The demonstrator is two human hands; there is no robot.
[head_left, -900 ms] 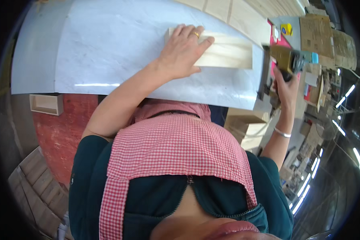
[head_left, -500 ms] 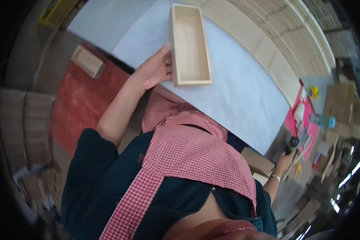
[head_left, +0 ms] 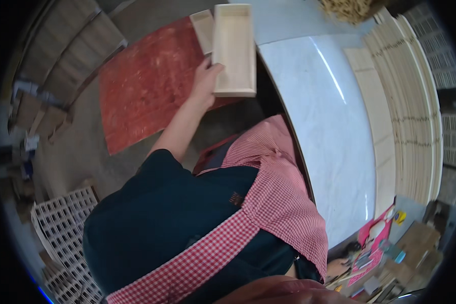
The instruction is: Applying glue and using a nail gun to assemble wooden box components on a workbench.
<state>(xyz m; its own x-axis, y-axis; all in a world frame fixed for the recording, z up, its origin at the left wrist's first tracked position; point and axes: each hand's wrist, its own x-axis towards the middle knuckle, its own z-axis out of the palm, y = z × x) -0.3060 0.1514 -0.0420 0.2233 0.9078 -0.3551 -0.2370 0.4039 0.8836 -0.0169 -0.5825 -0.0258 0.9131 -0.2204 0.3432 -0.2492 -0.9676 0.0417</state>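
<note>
My left hand point(head_left: 206, 83) grips the left wall of a shallow, open-topped wooden box point(head_left: 234, 50), its thumb over the rim. The box is rectangular, pale and bare inside. I hold it over the gap between a red board point(head_left: 147, 76) and the white table point(head_left: 329, 126). A second, smaller wooden box point(head_left: 202, 30) sits at the red board's far edge, partly hidden behind the held one. Off to the lower right, my right hand point(head_left: 338, 267) is small and blurred, beside a dark tool point(head_left: 353, 247); its fingers cannot be made out.
Tall stacks of thin wooden boards point(head_left: 415, 116) line the table's right side. Beyond the table lies a heap of shavings point(head_left: 347, 7). Tools and a bottle point(head_left: 392, 252) rest on a pink cloth point(head_left: 367, 266) at lower right. A slotted white rack point(head_left: 68, 233) stands lower left.
My body has turned left. The wooden box has gone from over the white table to beside the red board, in my left hand. My right hand now appears lower and farther back.
</note>
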